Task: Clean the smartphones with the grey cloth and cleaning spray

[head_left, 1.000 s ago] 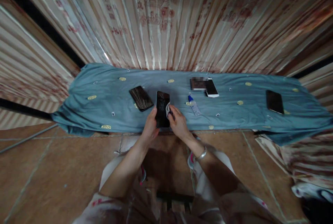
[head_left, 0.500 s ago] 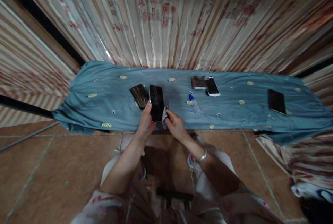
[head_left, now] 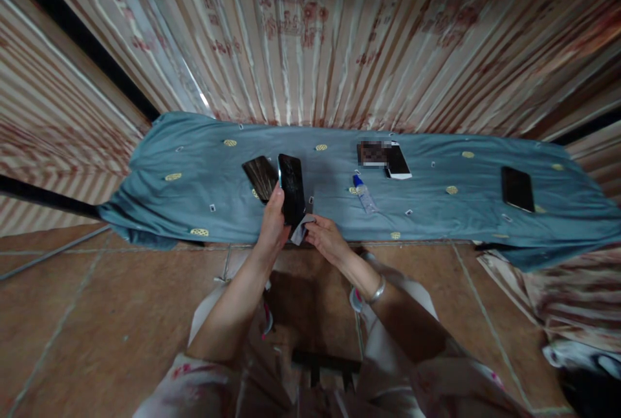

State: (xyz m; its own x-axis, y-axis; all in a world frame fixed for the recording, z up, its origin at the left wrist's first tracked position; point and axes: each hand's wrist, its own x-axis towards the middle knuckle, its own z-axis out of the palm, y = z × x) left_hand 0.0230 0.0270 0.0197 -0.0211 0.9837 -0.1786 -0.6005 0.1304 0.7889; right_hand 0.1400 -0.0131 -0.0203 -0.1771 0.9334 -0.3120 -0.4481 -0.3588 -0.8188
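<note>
We gripped the phone [head_left: 292, 188] by its edges in our left hand [head_left: 272, 227]; the right hand [head_left: 326, 237] at 3 o'clock pinched a soft wipe [head_left: 301, 229]. We judged the glass rigid, slick, fragile.

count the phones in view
4: black phone held up in the left hand; dark phone beside it; white-edged phone mid-cloth; far-right phone. A blurred patch may hide more.

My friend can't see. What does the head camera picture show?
A person's left hand holds up a dark phone while the right hand pinches a small wipe at its bottom edge, above a blue cloth with more phones.
</note>
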